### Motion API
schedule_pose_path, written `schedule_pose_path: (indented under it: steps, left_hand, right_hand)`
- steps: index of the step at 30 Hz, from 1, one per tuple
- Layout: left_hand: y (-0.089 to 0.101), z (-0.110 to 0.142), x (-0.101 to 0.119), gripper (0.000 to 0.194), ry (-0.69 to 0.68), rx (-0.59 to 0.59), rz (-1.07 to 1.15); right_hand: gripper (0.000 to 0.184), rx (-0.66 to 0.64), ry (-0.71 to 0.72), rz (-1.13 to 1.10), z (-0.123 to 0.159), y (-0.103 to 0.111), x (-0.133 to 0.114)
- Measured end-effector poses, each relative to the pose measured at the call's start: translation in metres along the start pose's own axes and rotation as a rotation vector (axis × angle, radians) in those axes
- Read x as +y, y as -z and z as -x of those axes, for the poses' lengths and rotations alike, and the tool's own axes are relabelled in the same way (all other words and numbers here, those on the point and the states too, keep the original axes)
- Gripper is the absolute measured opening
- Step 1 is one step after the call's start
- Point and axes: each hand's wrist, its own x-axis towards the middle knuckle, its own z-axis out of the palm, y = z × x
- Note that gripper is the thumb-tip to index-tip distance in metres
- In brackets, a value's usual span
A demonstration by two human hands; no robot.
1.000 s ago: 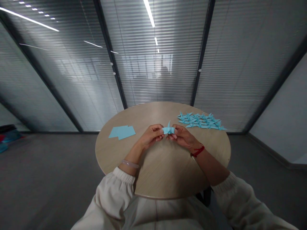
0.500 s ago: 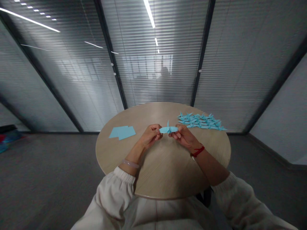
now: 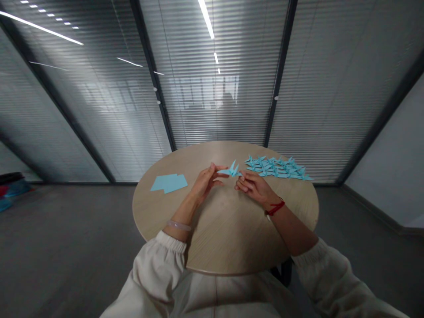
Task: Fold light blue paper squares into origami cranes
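A light-blue folded paper crane (image 3: 233,170) is held up over the table, its wings spread left and right and its points rising from the middle. My right hand (image 3: 255,185) pinches the tip of its right wing between thumb and finger, the other fingers curled. At the left wing is my left hand (image 3: 208,180), its fingers stretched out by the wing and the thumb apart below. Whether those fingers touch the paper I cannot tell for sure.
Several finished light-blue paper cranes (image 3: 276,168) lie in rows at the right back of the round wooden table (image 3: 228,238). Flat light-blue paper sheets (image 3: 169,183) overlap on the left side. Behind stands a glass partition with blinds (image 3: 220,119).
My left thumb and fingers have parted from their pinch on the left wing. The crane has risen slightly and tilted, while my right hand keeps its hold.
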Motion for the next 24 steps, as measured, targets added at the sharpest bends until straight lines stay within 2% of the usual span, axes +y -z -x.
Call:
schedule_pose_path:
  steps: [2, 5, 8, 11, 14, 16, 18, 20, 24]
  left_hand:
    - [-0.001, 0.000, 0.001, 0.053, -0.035, 0.004, 0.008]
    - [-0.002, 0.003, 0.001, 0.048, -0.034, -0.054, -0.011]
    - [-0.002, 0.005, 0.000, 0.035, -0.002, -0.118, -0.053]
    - [-0.002, 0.005, -0.002, 0.028, 0.036, -0.117, -0.064]
    - [-0.001, 0.003, -0.003, 0.028, 0.063, -0.083, -0.084]
    - [0.000, 0.001, -0.002, 0.030, 0.078, -0.047, -0.123]
    - [-0.001, 0.001, -0.001, 0.032, 0.092, -0.011, -0.170]
    - [-0.001, 0.001, -0.001, 0.033, 0.113, 0.002, -0.195]
    - [-0.001, 0.001, 0.000, 0.034, 0.145, -0.005, -0.192]
  right_hand:
    - [0.029, -0.050, -0.073, 0.017, 0.000, 0.001, 0.001]
    - [0.033, -0.104, -0.160, 0.025, 0.000, 0.003, 0.003]
    - [0.032, -0.095, -0.210, 0.013, -0.001, 0.006, 0.005]
    - [0.029, -0.072, -0.243, 0.033, -0.003, 0.008, 0.009]
    - [0.025, 0.032, -0.136, 0.181, -0.006, 0.009, 0.012]
    - [0.023, 0.145, 0.038, 0.371, -0.007, 0.009, 0.012]
    - [0.021, 0.199, 0.186, 0.550, -0.008, 0.008, 0.010]
    - [0.020, 0.165, 0.240, 0.644, -0.007, 0.007, 0.007]
    - [0.020, 0.095, 0.207, 0.702, -0.005, 0.003, 0.001]
